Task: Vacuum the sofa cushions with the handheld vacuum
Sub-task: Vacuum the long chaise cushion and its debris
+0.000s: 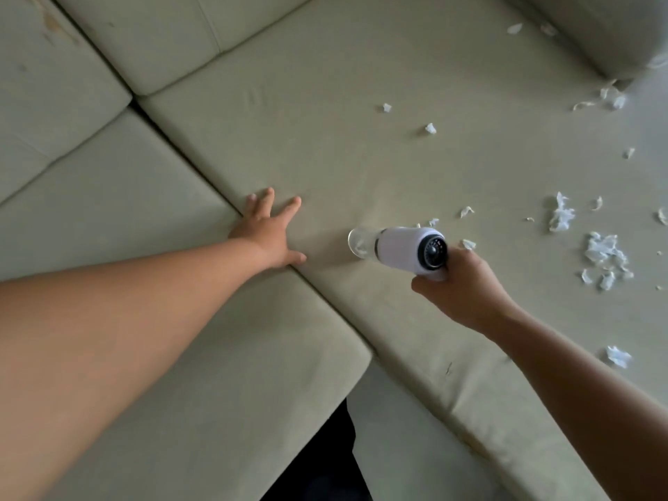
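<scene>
A small white handheld vacuum (401,247) with a clear front cup lies low over the large pale green seat cushion (325,139), its nozzle pointing left. My right hand (459,291) is closed around its handle from below. My left hand (269,229) rests flat with fingers spread on the same cushion, beside the seam to the left cushion (180,320). Several white paper scraps (603,254) lie on the cushion to the right of the vacuum, with smaller bits (430,128) farther back.
Back cushions (144,41) rise at the far left and top. A rounded armrest or pillow (596,34) sits at the top right. A dark gap (325,464) opens between the cushion fronts near me.
</scene>
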